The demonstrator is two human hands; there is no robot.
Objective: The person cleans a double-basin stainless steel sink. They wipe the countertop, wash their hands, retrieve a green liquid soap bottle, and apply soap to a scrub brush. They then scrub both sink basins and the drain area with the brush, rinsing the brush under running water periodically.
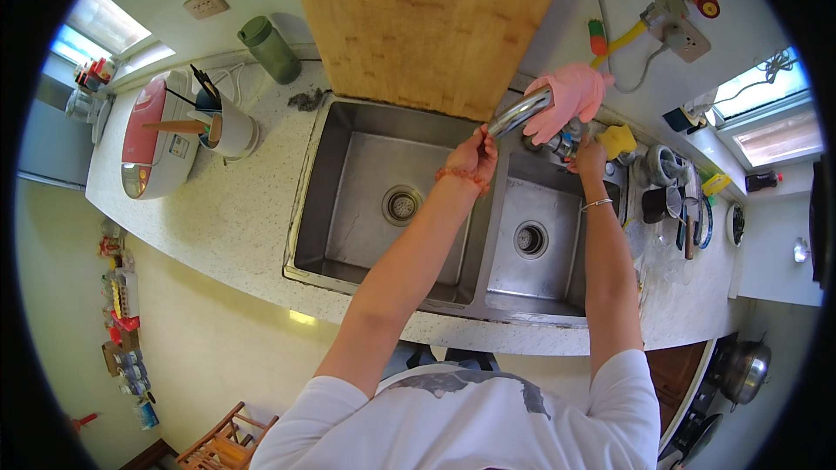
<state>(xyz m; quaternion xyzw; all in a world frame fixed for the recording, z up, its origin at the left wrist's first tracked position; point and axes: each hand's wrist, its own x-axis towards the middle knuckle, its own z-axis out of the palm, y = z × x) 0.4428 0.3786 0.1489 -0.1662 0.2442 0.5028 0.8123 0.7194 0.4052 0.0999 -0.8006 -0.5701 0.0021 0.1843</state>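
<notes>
My left hand, with a beaded bracelet at the wrist, is at the end of the chrome faucet spout, fingers bent around its tip. Pink rubber gloves hang over the upper part of the spout. Behind the small basin, my right hand reaches to the faucet base beside a yellow sponge; its fingertips are partly hidden, so its hold is unclear. Below my arms lies a double stainless steel sink with a drain in each basin. No water is seen running.
A large wooden board stands behind the sink. To the left are a green bottle, a utensil holder and a pink-and-white rice cooker. A stone mortar, a dark cup and other kitchenware crowd the right counter.
</notes>
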